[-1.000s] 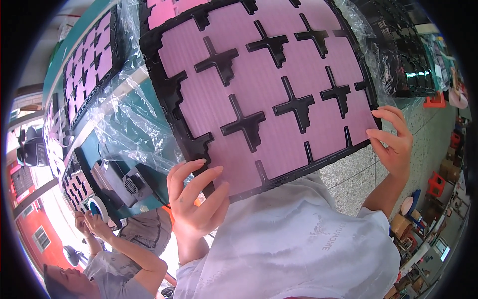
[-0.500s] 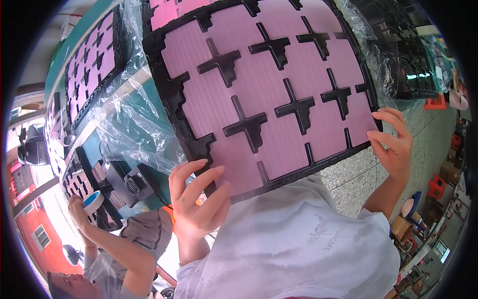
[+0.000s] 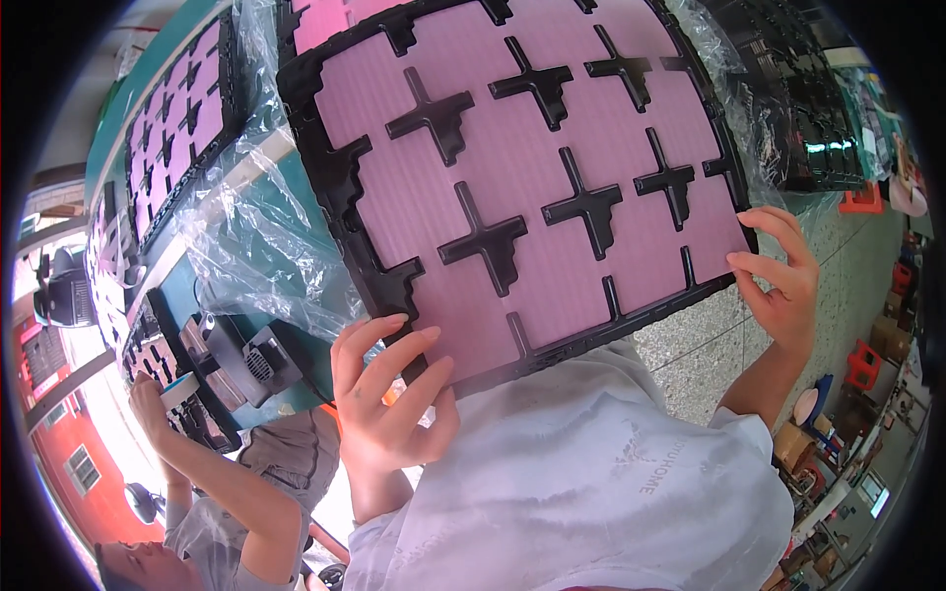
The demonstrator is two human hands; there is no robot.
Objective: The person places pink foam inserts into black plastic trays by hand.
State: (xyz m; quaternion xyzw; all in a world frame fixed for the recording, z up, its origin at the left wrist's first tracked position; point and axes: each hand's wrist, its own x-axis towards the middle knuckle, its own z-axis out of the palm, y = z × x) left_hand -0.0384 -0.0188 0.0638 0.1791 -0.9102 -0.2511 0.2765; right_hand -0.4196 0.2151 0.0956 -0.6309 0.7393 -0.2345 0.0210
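A black plastic tray [image 3: 591, 207] fills the middle of the view, tilted, with pink sheet showing in its compartments between black cross-shaped dividers. Its near edge lies in front of my white shirt. My left hand [image 3: 394, 394] grips the near left corner, fingers curled over the rim. At the near right corner, my right hand [image 3: 783, 276] pinches the edge between thumb and fingers. The undersides of the corners are hidden. Behind the far edge, part of another pink-filled tray [image 3: 330, 22] shows.
Crumpled clear plastic film [image 3: 256, 246] lies on the green table [image 3: 212, 266] at left. Another pink-filled tray [image 3: 177, 133] stands there. A co-worker's hand [image 3: 148, 404] holds a tape roll [image 3: 180, 391] at lower left. Stacked black trays [image 3: 798, 98] stand at far right, near a red stool [image 3: 862, 366].
The tray has shifted very slightly up and to the left, still held in both my hands. The co-worker's hand and tape roll have moved a little left, and the roll has turned.
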